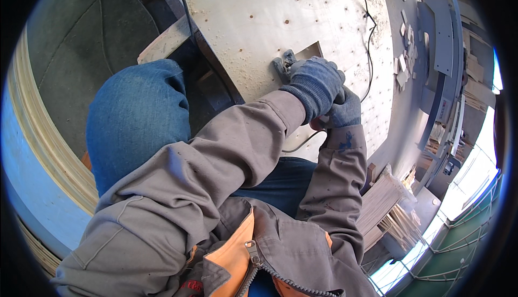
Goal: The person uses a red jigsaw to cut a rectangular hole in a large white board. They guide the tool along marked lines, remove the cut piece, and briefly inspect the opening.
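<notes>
Both my gloved hands are closed together over the pale, hole-dotted panel (253, 38). My left hand (315, 84), in a blue-grey knit glove, wraps over the front of a corded hand tool. My right hand (345, 111) is shut round its rear, close behind the left one. Most of the tool is hidden by the gloves, so its kind does not show. A dark grey two-pronged part (281, 68) sticks out beyond my left hand, low over the panel. Beside it lies a small rectangular opening or recess (310, 52). A dark cord (303, 145) curves out below my right hand.
A black cable (370, 32) snakes over the panel's right side. Sawdust specks its left part. Small wood offcuts (403, 65) lie scattered to the right, near stacked boards (386, 202). My denim-covered knee (137, 113) is beside the dark metal frame (216, 76) at the panel's left edge.
</notes>
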A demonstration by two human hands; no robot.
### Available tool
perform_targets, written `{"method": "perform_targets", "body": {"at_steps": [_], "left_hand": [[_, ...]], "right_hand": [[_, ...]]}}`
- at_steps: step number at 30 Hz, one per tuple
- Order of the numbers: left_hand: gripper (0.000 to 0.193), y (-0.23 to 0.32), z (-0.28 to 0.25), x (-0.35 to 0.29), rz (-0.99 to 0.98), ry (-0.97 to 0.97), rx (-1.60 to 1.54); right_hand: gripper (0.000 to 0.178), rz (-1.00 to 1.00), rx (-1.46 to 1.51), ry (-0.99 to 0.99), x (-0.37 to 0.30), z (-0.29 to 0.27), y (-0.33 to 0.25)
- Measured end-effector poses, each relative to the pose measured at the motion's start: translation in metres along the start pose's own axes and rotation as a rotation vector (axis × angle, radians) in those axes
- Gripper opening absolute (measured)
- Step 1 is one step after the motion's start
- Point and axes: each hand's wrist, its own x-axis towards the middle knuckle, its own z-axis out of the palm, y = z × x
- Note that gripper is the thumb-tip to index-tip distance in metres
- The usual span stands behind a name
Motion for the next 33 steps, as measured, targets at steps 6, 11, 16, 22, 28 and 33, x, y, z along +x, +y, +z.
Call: {"method": "perform_targets", "body": {"at_steps": [6,11,16,22,28,33], "left_hand": [[0.042,-0.002,0.005,0.005,-0.022,0.026,0.024],[0.037,-0.002,-0.002,0.001,-0.020,0.042,-0.008],[0.030,-0.003,-0.001,0.000,0.003,0.079,-0.001],[0.028,-0.004,0.020,0.009,0.011,0.198,-0.014],[0.052,-0.014,0.036,-0.029,0.174,0.669,-0.069],[0.047,-0.004,-0.037,-0.045,0.177,0.820,-0.375]], "right_hand": [[0.067,0.016,-0.024,-0.039,0.006,-0.004,0.004],[0.073,0.034,-0.018,-0.069,0.006,-0.004,0.001],[0.070,0.036,0.050,-0.053,0.005,0.000,0.002],[0.055,0.028,-0.003,-0.061,0.004,0.001,-0.002],[0.043,0.002,-0.125,-0.070,0.006,0.004,-0.004],[0.043,-0.024,-0.296,-0.076,0.006,0.001,-0.025]]}}
